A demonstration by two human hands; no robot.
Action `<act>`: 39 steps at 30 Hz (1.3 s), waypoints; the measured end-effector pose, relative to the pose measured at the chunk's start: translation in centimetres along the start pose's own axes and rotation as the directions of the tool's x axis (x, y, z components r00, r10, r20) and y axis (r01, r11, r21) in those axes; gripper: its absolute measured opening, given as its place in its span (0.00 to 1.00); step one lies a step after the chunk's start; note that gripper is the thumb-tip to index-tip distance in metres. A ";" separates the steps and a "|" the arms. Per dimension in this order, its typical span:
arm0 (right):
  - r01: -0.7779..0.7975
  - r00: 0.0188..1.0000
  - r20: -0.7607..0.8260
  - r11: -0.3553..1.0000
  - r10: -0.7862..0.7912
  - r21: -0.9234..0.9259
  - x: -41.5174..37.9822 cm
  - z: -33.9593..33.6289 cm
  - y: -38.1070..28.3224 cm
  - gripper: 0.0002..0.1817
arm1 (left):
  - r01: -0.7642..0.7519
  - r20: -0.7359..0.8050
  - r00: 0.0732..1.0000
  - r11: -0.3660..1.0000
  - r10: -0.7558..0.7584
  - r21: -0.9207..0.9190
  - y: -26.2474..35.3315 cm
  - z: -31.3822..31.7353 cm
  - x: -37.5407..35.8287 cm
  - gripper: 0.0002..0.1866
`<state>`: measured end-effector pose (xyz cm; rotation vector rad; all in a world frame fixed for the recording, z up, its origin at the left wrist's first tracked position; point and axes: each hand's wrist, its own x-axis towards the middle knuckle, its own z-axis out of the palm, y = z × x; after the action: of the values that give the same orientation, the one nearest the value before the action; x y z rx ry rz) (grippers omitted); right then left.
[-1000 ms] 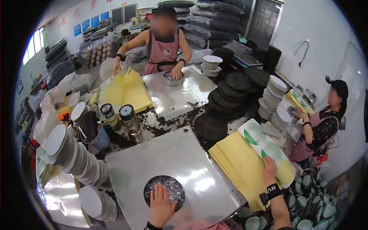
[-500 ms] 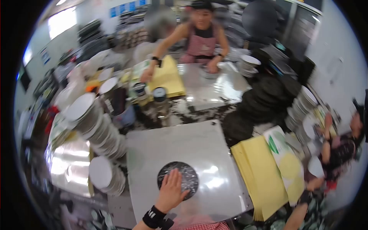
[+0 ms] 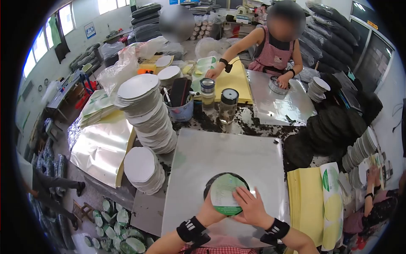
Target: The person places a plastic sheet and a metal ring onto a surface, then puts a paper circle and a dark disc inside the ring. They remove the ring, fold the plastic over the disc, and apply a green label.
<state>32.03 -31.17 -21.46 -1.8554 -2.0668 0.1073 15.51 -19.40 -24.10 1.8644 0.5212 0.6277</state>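
A round green and white printed label [image 3: 226, 195] lies over a dark round piece [image 3: 209, 184] on the metal sheet [image 3: 190, 156] in front of me. My left hand [image 3: 209, 211] holds the label's left edge, with its fingers partly hidden under or behind it. With fingers spread, my right hand [image 3: 252, 207] rests on the label's right side. Both wrists wear black bands.
Stacks of white discs [image 3: 146, 114] stand at the left, beside a pen cup [image 3: 181, 111]. Two jars [image 3: 229, 106] are beyond the sheet. Yellow sheets [image 3: 304, 203] and dark discs [image 3: 298, 150] lie at the right. Co-workers [image 3: 275, 55] work across and at the right.
The view has shifted left and up. My right hand has come into view, and the green label is now over the dark piece, where one hand alone lay before.
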 end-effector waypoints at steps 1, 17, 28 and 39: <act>-0.028 0.998 0.050 0.997 0.032 -0.077 0.3 -0.7 -0.2 0.44 | 0.056 -0.040 0.997 0.990 -0.062 -0.132 0.4 -0.1 0.2 0.37; 0.043 0.987 0.155 0.999 -0.040 -0.019 6.3 4.8 -1.9 0.51 | 0.435 -0.137 0.900 0.873 -0.414 0.220 -1.9 -5.7 -2.7 0.23; -0.234 0.900 -0.317 0.945 0.300 0.229 2.7 5.2 1.7 0.31 | -0.054 -0.004 0.997 0.768 0.074 0.639 5.4 -0.3 -3.9 0.31; 0.030 0.985 -0.169 0.943 0.029 0.333 -0.8 0.9 -3.3 0.26 | 0.203 -0.056 0.979 0.934 -0.195 0.294 -2.6 -12.0 -14.5 0.13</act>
<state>28.71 -32.19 -21.55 -1.5978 -1.8028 0.2708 -3.43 -18.98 -25.44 2.0538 0.8497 0.4555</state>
